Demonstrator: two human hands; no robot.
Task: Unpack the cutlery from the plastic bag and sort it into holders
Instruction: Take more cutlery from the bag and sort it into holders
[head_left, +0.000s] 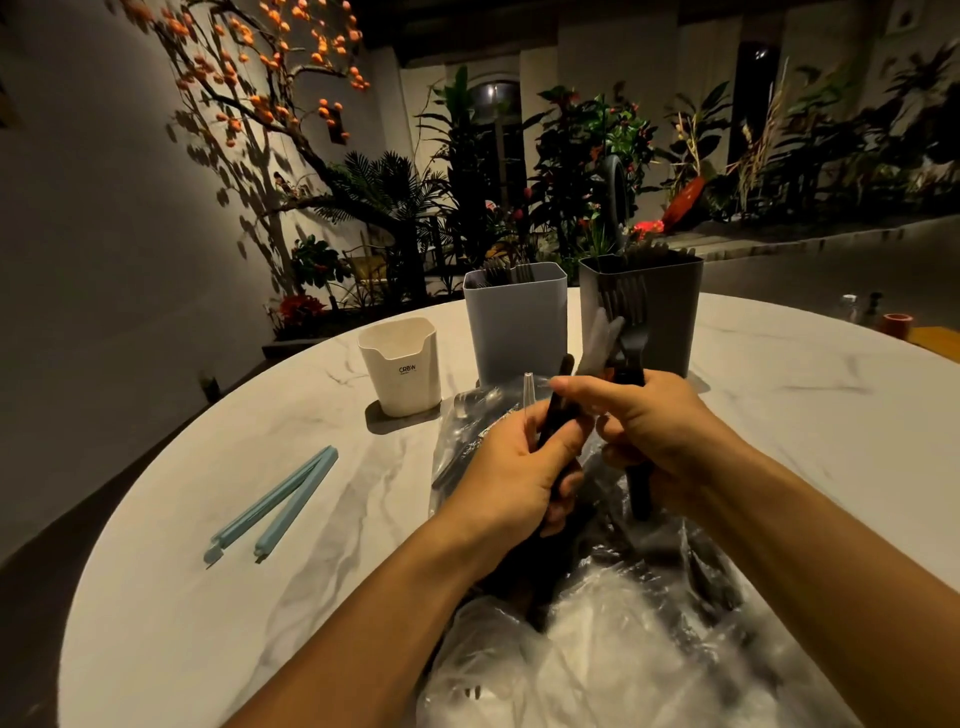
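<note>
Head view, looking down on a crinkly clear plastic bag (613, 639) sprawled over the near side of a round, marble-look table (218, 488), dark cutlery showing as murky shapes through the film. Bag's lower edge cut off by the frame.

Left hand (511, 475) curled round a bundle of dark handles (558, 410) plus one clear plastic piece (528, 397) poking up beside them; can't tell if spoon, knife or something else. Right hand (657, 426) gripping black forks (629, 332) by the handles, tines up, with a translucent grey utensil (597, 343) fanned out next to them. Both hands held above the bag, nearly touching.

Behind the hands, three holders in a row: small cream one (400, 371) with a scooped front and tiny lettering, looks empty from this angle; tall pale blue-grey one (514, 325), squarish with rounded corners, fork tines sticking out the top; taller dark grey one (670, 306), more utensil tips barely visible over the rim, too dim to sort out.

Off to the left, a light blue bag clip (272, 504) lying hinged open in a V. Far right edge: small blurry items, hard to identify. Beyond the table, a dim wall of plants and a branch with orange fruit.
</note>
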